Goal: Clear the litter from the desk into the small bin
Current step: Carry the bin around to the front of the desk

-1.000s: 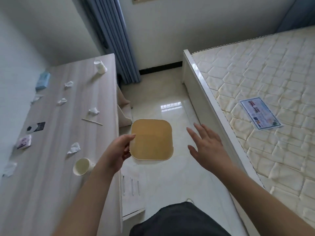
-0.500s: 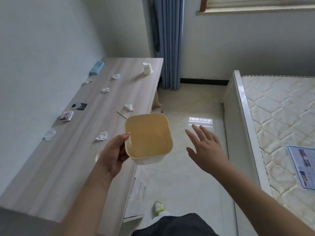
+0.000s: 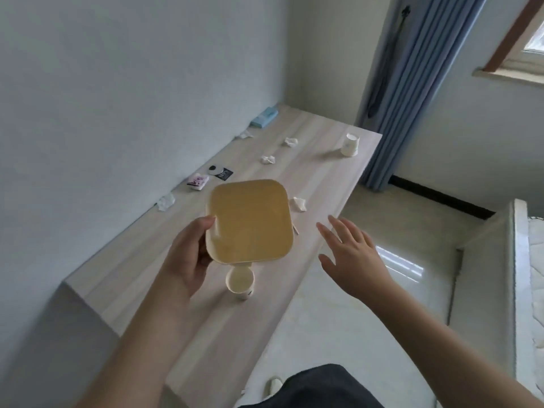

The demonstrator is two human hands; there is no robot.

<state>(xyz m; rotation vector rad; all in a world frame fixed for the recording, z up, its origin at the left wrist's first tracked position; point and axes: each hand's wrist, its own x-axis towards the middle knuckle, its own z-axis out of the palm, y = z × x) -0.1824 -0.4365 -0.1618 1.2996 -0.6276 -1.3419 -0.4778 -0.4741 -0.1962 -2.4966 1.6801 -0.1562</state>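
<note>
Collection not yet begun. Left hand [image 3: 188, 260] grips the small bin [image 3: 250, 220] by its rim, held above the desk [image 3: 323, 184]. Right hand [image 3: 350, 254] hovers, fingers spread, holding nothing. Judged next: pinch the nearest tissue wad [image 3: 298, 204] (light, crushable) and drop it in.

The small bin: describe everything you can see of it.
The small yellowish-beige plastic bin is a square tub with rounded corners and a thin pale rim. Its open mouth faces the camera, and nothing shows inside. It is held in the air above the light wooden desk, hiding part of it. The left hand grips its left rim, thumb over the edge. The open right hand hovers apart from it. A white paper cup stands just below.
</note>
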